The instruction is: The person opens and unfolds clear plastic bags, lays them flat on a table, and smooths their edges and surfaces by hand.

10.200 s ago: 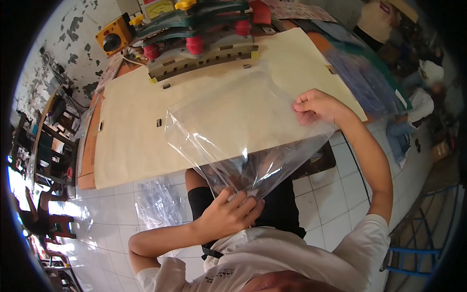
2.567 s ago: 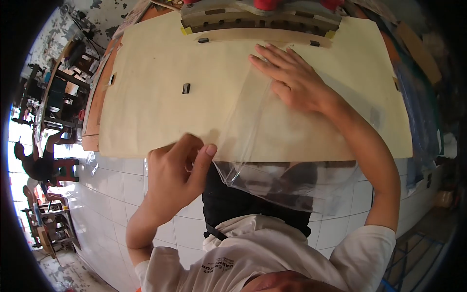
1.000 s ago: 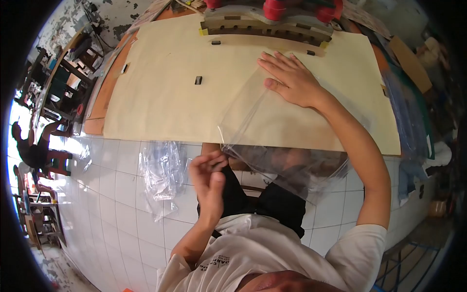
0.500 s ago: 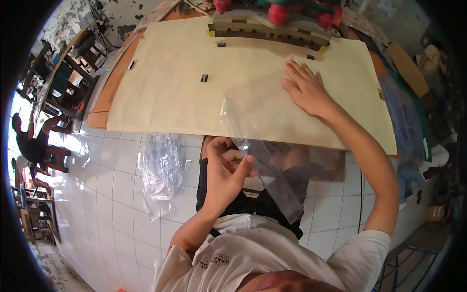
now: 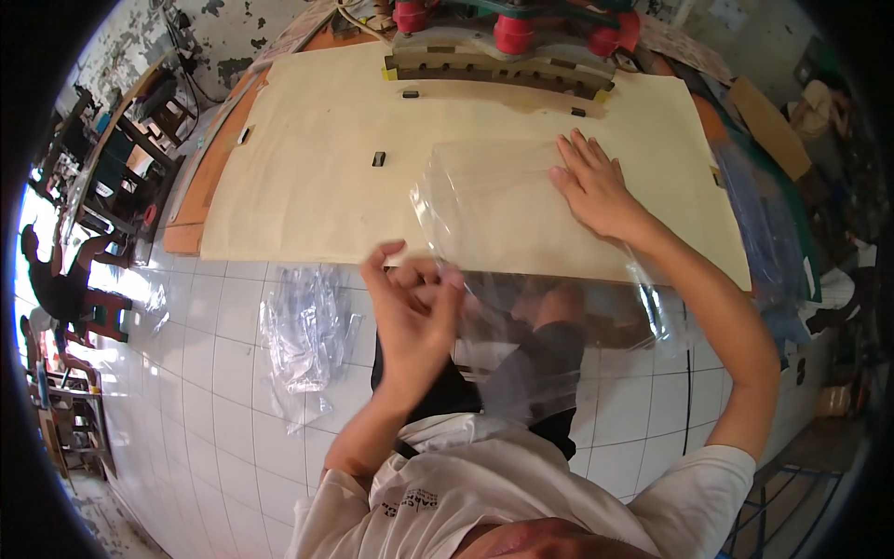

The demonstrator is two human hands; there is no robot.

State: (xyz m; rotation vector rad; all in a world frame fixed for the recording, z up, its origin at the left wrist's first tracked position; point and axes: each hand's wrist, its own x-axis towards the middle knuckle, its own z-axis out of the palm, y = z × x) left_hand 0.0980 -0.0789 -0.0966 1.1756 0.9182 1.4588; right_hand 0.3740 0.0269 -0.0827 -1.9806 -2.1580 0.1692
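Observation:
A clear plastic sheet [image 5: 503, 200] lies partly on the cream-covered work table [image 5: 298, 177] and hangs over its front edge above my lap. My right hand [image 5: 596, 191] rests flat on the sheet's far right part, fingers stretched out. At the front edge, my left hand [image 5: 410, 303] pinches the left side of the sheet between thumb and bent fingers, with the index finger raised. That hand is slightly blurred. Small dark blocks sit on the cream surface, one left of the sheet [image 5: 379, 159] and another beyond my right hand [image 5: 578, 112].
At the back of the table stands a machine with red knobs [image 5: 514, 35] and a long slotted bar [image 5: 494, 73]. Crumpled clear plastic [image 5: 305, 331] hangs or lies left of my legs. Bluish plastic sheets [image 5: 768, 224] drape at the right. Other people are at both sides.
The plastic has opened out from a folded strip into a wider sheet. My left hand has moved slightly left and its index finger has lifted. The right hand stays flat, slightly shifted.

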